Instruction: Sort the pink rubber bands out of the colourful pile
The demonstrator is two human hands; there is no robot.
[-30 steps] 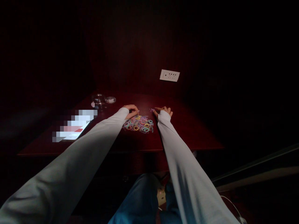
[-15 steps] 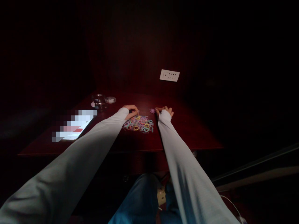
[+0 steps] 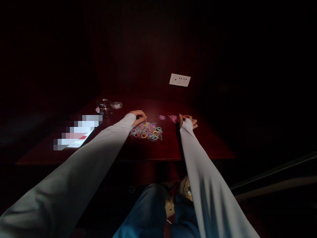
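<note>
A mixed heap of small coloured elastic hair bands (image 3: pixel 148 131) lies on the dark red table. My left hand (image 3: pixel 139 115) rests at the heap's far left edge, fingers curled together; whatever they hold is too small to make out. Farther right, my right hand (image 3: pixel 189 121) has its thumb and fingertips pinched at the edge of a pile of pink bands (image 3: pixel 174 118). Anything in that pinch is hidden. Between the heap and the pink pile sits a little cluster of purple bands (image 3: pixel 161 117).
At the back left stand a clear jar (image 3: pixel 104 105) and a round clear lid (image 3: pixel 116 105). A lit phone (image 3: pixel 80 138), partly blurred out, lies left of my left forearm. A white socket plate (image 3: pixel 180 80) is on the wall behind the table (image 3: pixel 148 154).
My right hand has moved right, from beside the purple cluster to the pink pile, which has come into view. My left hand has stayed at the heap.
</note>
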